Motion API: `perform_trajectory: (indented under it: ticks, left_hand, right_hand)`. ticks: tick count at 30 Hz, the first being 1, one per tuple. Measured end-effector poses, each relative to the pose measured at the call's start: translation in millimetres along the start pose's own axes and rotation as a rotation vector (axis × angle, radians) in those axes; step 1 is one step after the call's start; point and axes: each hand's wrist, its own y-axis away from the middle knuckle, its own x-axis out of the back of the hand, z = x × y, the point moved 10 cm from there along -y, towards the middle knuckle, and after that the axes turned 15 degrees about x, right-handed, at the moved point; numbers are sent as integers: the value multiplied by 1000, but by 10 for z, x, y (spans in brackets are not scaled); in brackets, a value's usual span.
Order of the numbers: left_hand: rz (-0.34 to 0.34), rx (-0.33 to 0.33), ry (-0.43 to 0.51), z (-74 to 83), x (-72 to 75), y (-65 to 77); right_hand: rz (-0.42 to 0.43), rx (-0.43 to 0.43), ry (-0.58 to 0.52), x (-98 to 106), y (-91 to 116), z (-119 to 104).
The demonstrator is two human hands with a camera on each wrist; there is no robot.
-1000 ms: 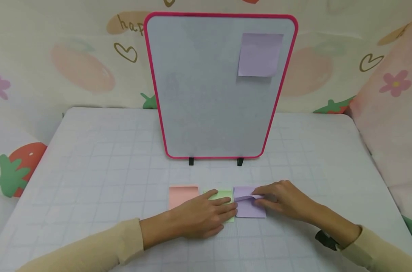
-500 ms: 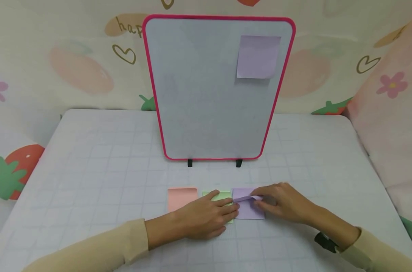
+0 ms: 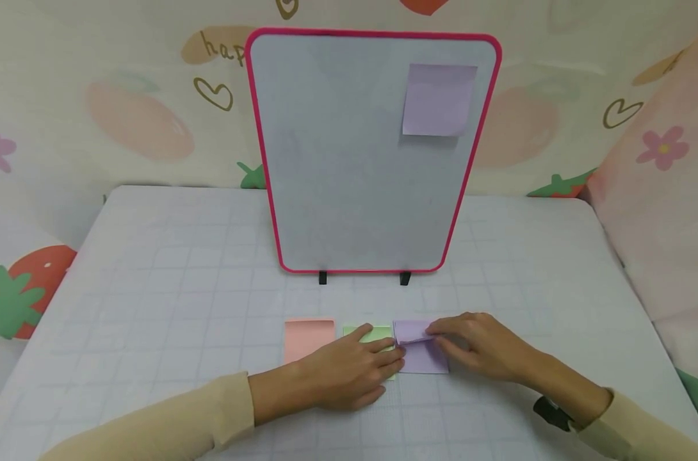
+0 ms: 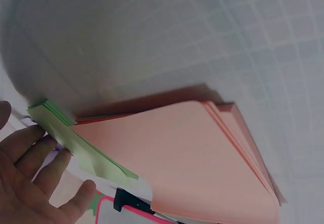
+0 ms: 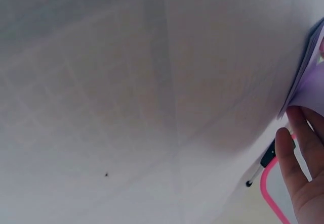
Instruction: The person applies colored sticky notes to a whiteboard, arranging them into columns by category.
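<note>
Three sticky note pads lie side by side on the table: pink (image 3: pixel 310 338), green (image 3: pixel 379 333) and purple (image 3: pixel 426 360). My left hand (image 3: pixel 351 376) lies flat over the green pad, fingers spread, and its fingertips reach the left edge of the purple pad. With thumb and fingers my right hand (image 3: pixel 487 346) pinches the right side of the top purple sticky note (image 3: pixel 411 330), whose lower edge is raised off the pad. In the right wrist view that purple note (image 5: pixel 315 90) curves up beside the fingers. The left wrist view shows the pink pad's (image 4: pixel 202 158) sheets fanned slightly.
Behind the pads a whiteboard (image 3: pixel 360 166) with a pink frame stands upright on black feet (image 3: pixel 405 278). A purple sticky note (image 3: pixel 440 101) hangs at its upper right. The table (image 3: pixel 170 307) has a pale grid cover, with a patterned cloth (image 3: pixel 141 121) behind.
The lifted purple note's raised edge has been drawn slightly down and flatter by my right hand. My left hand stays over the green pad, shifted slightly right.
</note>
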Motion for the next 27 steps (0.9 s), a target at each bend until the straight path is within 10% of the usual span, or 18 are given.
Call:
perform_trajectory:
  ticks: [11,27]
  left_hand:
    - [10,-6,12,-4,36,-4]
    - [1,-10,-1,4,42,-19]
  right_hand:
    - [-16,-8,18,31,10,5]
    - [193,111,152,278,7,-61]
